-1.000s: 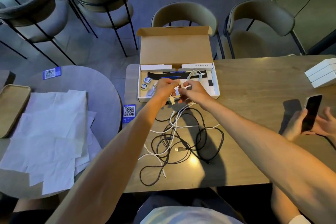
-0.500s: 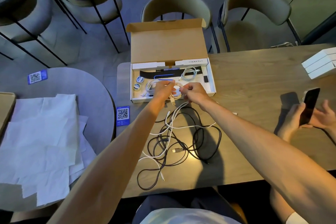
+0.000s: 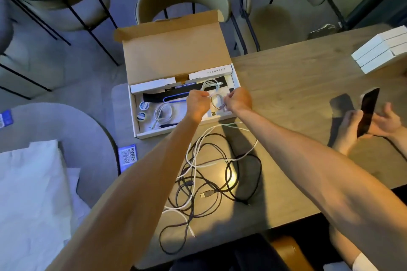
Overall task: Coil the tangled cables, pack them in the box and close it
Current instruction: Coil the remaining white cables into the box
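Observation:
An open cardboard box [image 3: 134, 116] sits at the table's far left corner, its lid [image 3: 174, 50] standing up behind it. Inside lie two coiled white cables, one at the left [image 3: 162, 114] and one at the back [image 3: 210, 84], plus a black strap and a blue cord. My left hand [image 3: 198, 103] and my right hand [image 3: 239, 100] are both over the box's right part, each pinching a small white cable coil [image 3: 217, 102] between them. A tangle of black and white cables [image 3: 211, 174] lies on the table in front of the box.
Another person's hands [image 3: 372, 121] hold a dark phone at the right. Stacked white boxes [image 3: 381, 53] sit at the far right. White paper sheets [image 3: 33, 193] cover a round table to the left. Chairs stand behind the table.
Both hands have moved forward with the small white coil, from the box's front edge to over its right part. The view has tilted and come closer.

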